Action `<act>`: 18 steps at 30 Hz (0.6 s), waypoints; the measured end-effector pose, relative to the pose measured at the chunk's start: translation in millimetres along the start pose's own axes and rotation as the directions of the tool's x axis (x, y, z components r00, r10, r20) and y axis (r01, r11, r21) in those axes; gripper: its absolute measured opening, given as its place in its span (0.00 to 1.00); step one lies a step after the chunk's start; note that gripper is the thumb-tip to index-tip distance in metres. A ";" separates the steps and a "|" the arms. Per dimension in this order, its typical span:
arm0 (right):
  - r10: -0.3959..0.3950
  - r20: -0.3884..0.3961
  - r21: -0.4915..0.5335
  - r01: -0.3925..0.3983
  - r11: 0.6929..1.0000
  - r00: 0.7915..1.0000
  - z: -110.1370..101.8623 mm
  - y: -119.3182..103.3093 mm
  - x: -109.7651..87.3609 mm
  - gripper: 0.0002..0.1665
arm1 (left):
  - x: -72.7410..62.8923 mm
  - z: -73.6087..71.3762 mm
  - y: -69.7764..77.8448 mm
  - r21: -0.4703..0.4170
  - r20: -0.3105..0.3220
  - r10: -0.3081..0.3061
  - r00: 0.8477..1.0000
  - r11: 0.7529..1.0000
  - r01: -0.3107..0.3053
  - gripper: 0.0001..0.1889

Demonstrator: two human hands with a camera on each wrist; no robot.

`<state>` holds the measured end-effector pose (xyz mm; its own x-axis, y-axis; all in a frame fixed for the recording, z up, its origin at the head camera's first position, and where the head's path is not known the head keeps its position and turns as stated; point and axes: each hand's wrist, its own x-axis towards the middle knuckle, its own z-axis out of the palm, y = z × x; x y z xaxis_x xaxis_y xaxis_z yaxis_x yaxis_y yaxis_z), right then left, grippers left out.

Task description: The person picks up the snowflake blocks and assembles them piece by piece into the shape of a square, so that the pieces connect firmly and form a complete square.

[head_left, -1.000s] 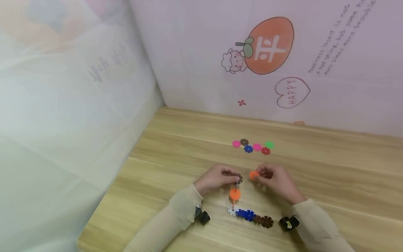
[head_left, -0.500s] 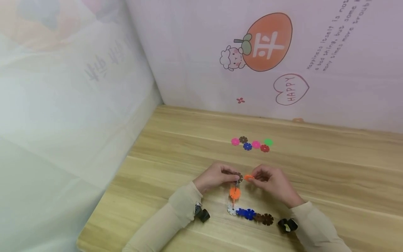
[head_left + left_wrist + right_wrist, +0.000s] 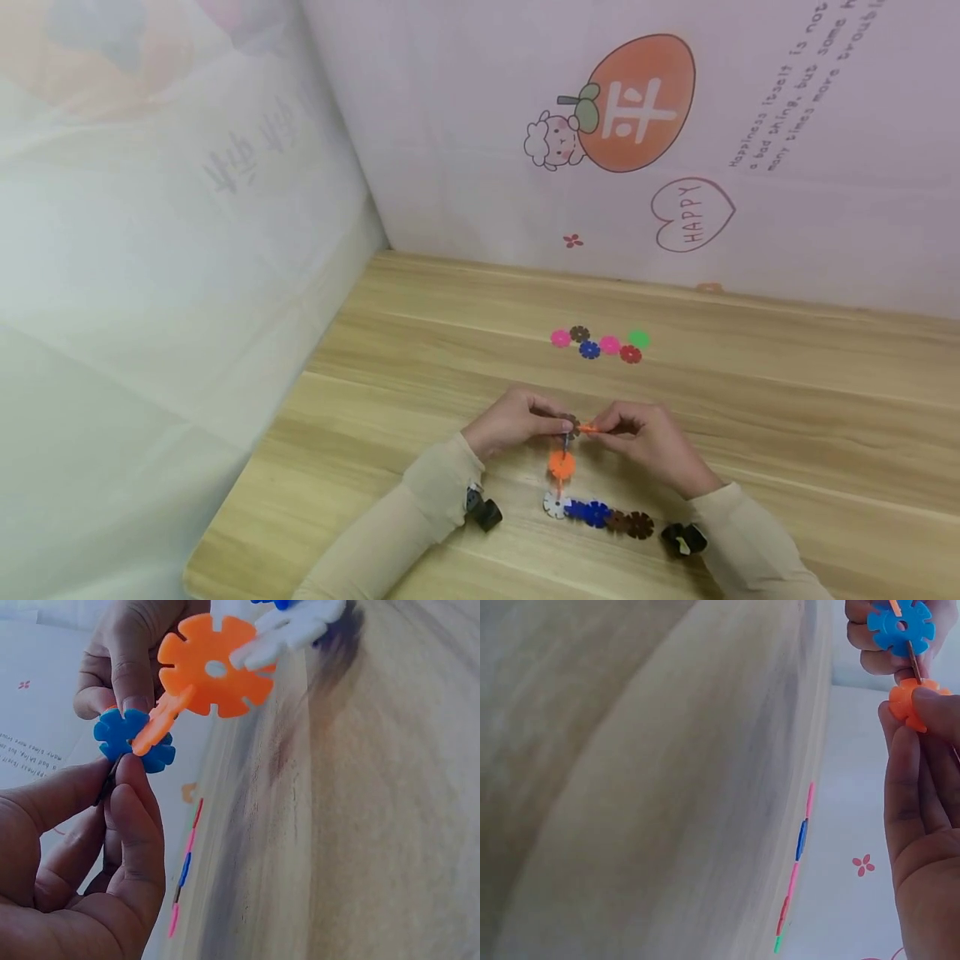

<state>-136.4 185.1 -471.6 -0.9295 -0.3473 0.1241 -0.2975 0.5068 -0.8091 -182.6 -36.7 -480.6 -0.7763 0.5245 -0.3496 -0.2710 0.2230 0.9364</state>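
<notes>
L grip (image 3: 514, 423) is pinching brown disc (image 3: 574, 424), R grip (image 3: 656, 442) orange disc (image 3: 901, 706); edges are meeting over tabletop (image 3: 420, 358). Both appearing lightwt., stiff, poss. slick; rims opp. joint are offering best hold.

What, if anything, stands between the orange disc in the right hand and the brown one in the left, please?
Nothing visible: the orange disc in the right hand appears to touch the brown disc in the left hand.
</notes>
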 end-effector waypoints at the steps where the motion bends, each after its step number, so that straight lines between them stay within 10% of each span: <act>1: -0.009 -0.001 0.003 0.009 1.000 1.000 0.1 0.3 -0.1 0.07 | 0.1 0.1 -0.1 0.000 -0.001 -0.003 1.000 1.000 0.003 0.08; 18: -0.110 0.001 -0.048 0.110 0.993 0.994 4.1 4.0 2.4 0.12 | 0.5 -1.5 1.2 0.068 0.035 -0.017 0.999 0.998 0.015 0.10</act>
<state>-139.0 183.0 -476.9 -0.8909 -0.4016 0.2123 -0.4082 0.5024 -0.7622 -184.2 -37.4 -479.7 -0.7512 0.5490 -0.3664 -0.2430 0.2862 0.9269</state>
